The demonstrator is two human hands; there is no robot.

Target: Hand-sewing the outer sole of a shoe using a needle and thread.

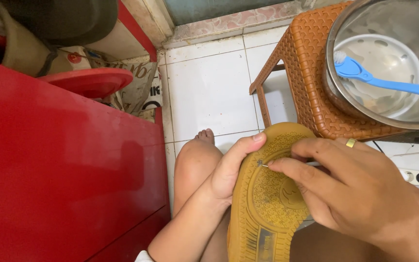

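Tan rubber fills the middle of your view: the shoe [267, 204] is turned sole up over your lap, its toe pointing away from you toward the stool; your left hand [229, 172] is wrapped around its left edge, thumb pressed on the tread near the toe; your right hand [364, 194] lies across the sole from the right, a gold ring [350, 142] on one finger, its thumb and forefinger pinched together on a thin metal pin [264, 165] whose tip touches a groove in the tread; your bare knee [192, 162] shows just left of the shoe; beneath it the floor [209, 92] is white tile with dark grout lines; a red cabinet [64, 170] takes up the left side; at the upper right a brown woven-pattern plastic stool [306, 73] carries a steel bowl [389, 63], which reaches past the stool's right edge; a blue toothbrush [379, 80] lies in the bowl, bristles to the left.
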